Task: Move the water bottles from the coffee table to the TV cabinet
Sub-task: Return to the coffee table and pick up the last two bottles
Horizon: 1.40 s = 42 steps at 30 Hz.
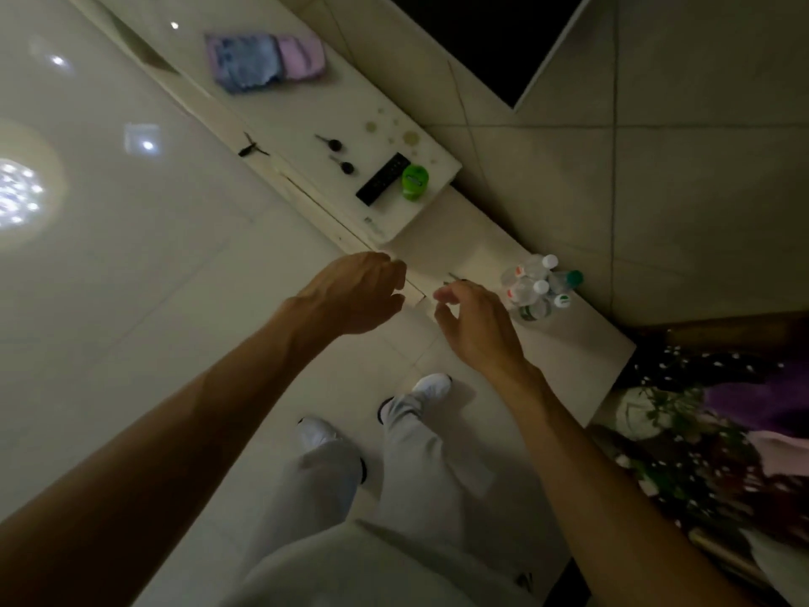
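Several clear plastic water bottles (536, 286) with white and green caps stand clustered on the low white TV cabinet (582, 343), near the wall. My right hand (475, 326) hovers just left of them, fingers relaxed and holding nothing. My left hand (359, 295) hangs in the air further left, over the cabinet's front edge, fingers loosely curled and empty. The coffee table is out of view.
On the higher cabinet section (306, 124) lie a black remote (381, 179), a green container (414, 181), two dark keys (339, 155) and a purple-blue cloth (265, 61). A dark TV screen (494, 32) hangs above. Flowers (700, 440) stand at right. Glossy floor tiles lie below.
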Tool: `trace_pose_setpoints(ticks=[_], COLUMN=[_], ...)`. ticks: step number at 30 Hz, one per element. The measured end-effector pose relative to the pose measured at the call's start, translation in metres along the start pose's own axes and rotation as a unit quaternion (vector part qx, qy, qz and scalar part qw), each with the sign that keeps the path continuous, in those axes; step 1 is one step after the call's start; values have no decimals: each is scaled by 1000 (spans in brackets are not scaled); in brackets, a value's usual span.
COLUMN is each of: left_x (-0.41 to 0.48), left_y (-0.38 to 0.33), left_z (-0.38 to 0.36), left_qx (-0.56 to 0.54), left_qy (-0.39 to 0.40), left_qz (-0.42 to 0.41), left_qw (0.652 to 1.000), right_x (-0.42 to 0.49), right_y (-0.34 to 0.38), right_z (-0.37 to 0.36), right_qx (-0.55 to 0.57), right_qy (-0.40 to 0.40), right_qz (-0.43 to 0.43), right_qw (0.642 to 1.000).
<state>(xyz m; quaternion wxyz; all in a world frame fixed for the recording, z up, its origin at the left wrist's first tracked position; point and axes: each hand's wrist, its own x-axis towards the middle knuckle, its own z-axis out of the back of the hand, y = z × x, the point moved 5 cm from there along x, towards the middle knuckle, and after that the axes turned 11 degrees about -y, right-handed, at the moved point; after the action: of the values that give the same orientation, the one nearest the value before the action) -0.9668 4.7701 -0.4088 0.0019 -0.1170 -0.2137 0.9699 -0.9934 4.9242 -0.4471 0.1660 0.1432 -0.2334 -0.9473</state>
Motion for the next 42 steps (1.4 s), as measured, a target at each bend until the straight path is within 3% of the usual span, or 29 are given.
trace_pose_setpoints(ticks=[5,11,24,42], left_x=[-80,-164,-304,-342], left_y=[43,96,196,300], left_z=[26,68,163,270], left_qx=[5,10,-12,1], left_qy=[-15,-59,-197,-280], left_qz=[45,112,282,458], left_qw=[999,992,939,844], right_x=[-27,-48,-45,42], right_y=[74,179,376,580], right_z=[-16,-30,-68,-95], right_qx=[-11,-39,-56,-20], right_qy=[19,62,100,139], right_qz=[38,144,365,548], right_qw=[999,987,924,825])
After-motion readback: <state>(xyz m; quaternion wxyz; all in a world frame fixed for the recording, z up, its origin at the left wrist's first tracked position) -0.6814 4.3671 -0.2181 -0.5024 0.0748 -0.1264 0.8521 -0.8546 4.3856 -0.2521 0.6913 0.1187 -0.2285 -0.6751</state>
